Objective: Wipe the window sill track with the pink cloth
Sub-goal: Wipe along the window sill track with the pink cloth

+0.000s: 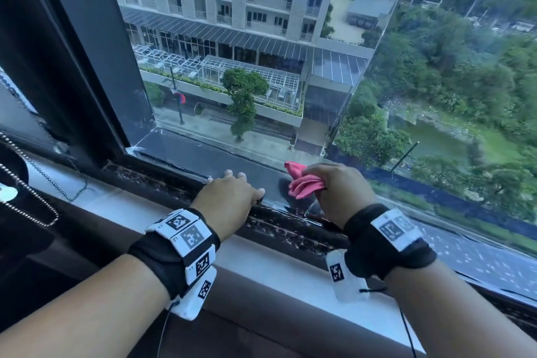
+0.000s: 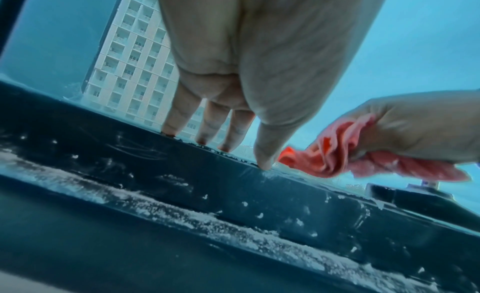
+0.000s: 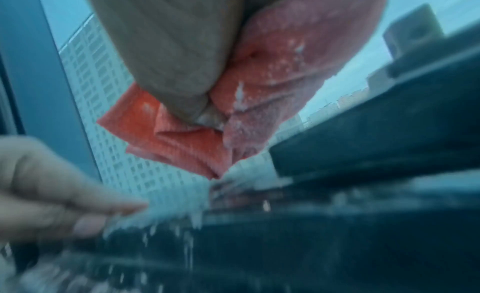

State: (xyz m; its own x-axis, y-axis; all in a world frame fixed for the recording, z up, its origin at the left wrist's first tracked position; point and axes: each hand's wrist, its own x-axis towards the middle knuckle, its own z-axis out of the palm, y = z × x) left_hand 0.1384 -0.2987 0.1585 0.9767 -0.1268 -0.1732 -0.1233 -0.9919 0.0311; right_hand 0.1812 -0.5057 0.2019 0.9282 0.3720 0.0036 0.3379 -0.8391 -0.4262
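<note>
Looking from the near edge outward: the pale sill ledge (image 1: 261, 279) runs across the lower middle of the head view, and right behind it sits the dark window sill track (image 1: 279, 229), still speckled with white grit and crumbs along its channels.

Left hand (image 1: 229, 195) is planted at center frame, fingers (image 2: 179, 116) mostly straight and tips pressing on the top edge of the dark rail, holding nothing, just bracing I'd say.

Right hand (image 1: 340, 189) is just to the right of it, fingers curled tight round the pink cloth (image 1: 305, 183), which is all bunched up with folds poking out toward the left. In the left wrist view the cloth hangs a bit above the rail rather than in the groove, close to the glass (image 1: 290, 67). Right wrist view is blurry, but you can see white flecks stuck on the cloth.

So my read: mid-wipe, between strokes, plenty of dirt left. Next move probably calls for pushing the wad down into the channel and dragging it along, maybe refolding to a cleaner face first.
</note>
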